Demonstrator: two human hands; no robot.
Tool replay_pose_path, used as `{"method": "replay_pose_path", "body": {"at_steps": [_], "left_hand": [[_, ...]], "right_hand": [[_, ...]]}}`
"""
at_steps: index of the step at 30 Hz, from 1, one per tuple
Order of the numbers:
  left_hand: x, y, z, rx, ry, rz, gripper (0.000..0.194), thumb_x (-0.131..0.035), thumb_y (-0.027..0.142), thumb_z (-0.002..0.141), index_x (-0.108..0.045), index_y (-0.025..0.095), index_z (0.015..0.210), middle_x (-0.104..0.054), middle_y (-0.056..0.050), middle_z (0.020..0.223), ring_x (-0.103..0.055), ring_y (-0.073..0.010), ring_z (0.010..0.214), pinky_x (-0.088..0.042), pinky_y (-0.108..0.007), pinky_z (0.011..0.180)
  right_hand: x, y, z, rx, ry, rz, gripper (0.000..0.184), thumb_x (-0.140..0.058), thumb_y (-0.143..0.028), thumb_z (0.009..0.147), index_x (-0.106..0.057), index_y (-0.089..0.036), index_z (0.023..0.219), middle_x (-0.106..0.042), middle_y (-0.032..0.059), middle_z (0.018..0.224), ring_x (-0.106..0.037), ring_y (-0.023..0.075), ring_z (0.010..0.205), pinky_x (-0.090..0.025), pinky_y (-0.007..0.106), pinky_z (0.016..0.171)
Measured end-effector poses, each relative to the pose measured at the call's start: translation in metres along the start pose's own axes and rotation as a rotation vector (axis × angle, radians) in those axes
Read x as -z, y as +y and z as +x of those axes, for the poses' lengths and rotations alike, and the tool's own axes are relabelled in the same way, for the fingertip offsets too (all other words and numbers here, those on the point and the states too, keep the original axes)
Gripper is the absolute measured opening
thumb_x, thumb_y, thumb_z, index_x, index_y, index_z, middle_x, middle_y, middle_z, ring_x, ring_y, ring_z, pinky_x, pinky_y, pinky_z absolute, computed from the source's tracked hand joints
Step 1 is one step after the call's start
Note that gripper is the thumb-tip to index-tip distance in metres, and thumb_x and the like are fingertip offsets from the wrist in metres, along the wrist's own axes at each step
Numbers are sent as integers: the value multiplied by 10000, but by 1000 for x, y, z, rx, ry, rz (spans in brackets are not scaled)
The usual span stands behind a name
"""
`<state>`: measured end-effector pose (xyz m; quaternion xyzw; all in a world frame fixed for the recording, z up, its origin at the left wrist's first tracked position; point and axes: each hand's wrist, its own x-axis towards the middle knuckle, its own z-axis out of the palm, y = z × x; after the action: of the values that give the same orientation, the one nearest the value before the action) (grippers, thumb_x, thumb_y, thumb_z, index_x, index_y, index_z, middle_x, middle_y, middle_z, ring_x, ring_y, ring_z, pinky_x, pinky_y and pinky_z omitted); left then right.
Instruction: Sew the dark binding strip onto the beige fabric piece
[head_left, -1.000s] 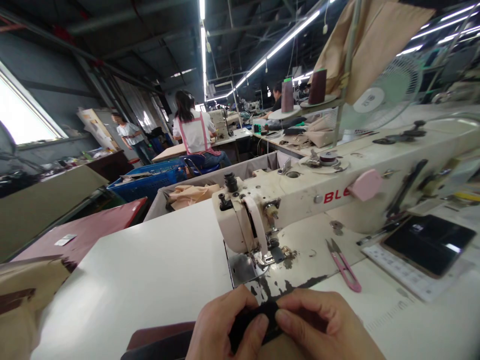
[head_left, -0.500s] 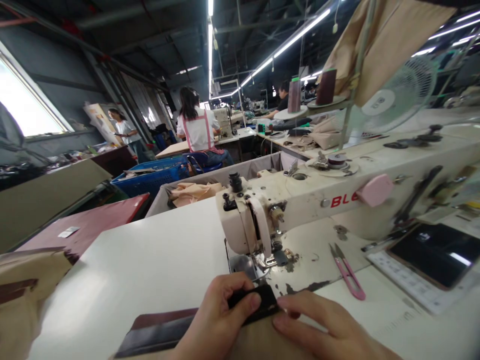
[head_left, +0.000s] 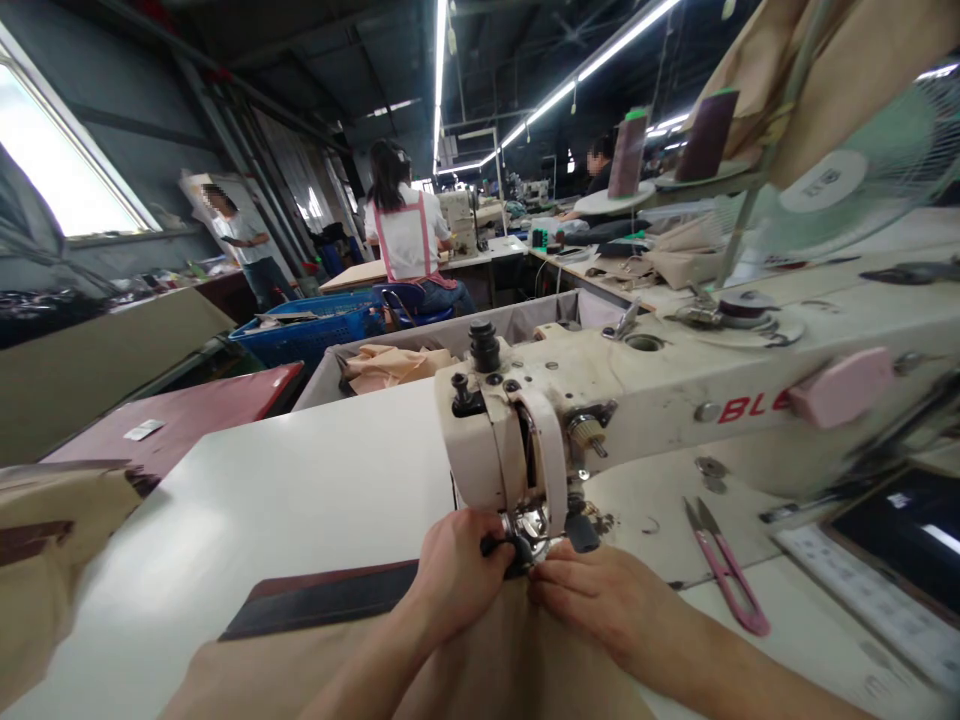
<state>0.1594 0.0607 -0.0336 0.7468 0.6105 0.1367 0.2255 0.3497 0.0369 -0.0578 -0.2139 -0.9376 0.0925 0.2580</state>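
A beige fabric piece (head_left: pixel 480 650) with a dark strip (head_left: pixel 322 600) along its top edge lies on the white table of a sewing machine (head_left: pixel 502 440). My left hand (head_left: pixel 461 565) is closed, thumb and fingers pinching the dark end of the piece just in front of the presser foot (head_left: pixel 532 525). On the other side, my right hand (head_left: pixel 600 590) has its fingers bent and pressed together on the fabric's edge, close to the foot. Its thumb is hidden. The needle point cannot be made out.
Pink-handled thread snips (head_left: pixel 727 570) lie right of the machine, near a dark-screened device (head_left: pixel 900 540). Behind the table stands a grey bin (head_left: pixel 315 385) of fabric pieces. More beige fabric (head_left: pixel 52 590) is at left. A co-worker (head_left: pixel 409 230) sits ahead.
Both hands have moved forward with the fabric, bringing its dark end up to the presser foot. The view has shifted, so the machine appears larger and further right.
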Motion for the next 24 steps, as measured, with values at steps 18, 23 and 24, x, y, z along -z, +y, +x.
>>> {"method": "replay_pose_path", "body": {"at_steps": [18,23,24], "left_hand": [[5,-2,12,8,-14,54,128,-558,189,751,-675,199,803,-712,-28,880,-648,-211,885,-432,-240,683],[5,-2,8,-19,28,25,183,-552,114,735,-689,179,838,-717,-54,882,-660,-242,885,-466,-277,711],[3,-3,7,-26,52,25,207,-551,92,733,-693,178,857,-719,-56,877,-665,-249,880,-476,-285,711]], "right_hand": [[1,2,11,-79,95,79,361,-267,-131,987,-627,-120,964,-673,123,982,-577,228,1062,-489,361,925],[-2,3,11,-123,38,68,349,-300,-144,992,-638,-110,912,-679,113,907,-617,216,950,-507,373,870],[0,4,11,-131,13,59,299,-355,-153,986,-639,-129,897,-681,79,870,-634,190,879,-527,350,819]]}}
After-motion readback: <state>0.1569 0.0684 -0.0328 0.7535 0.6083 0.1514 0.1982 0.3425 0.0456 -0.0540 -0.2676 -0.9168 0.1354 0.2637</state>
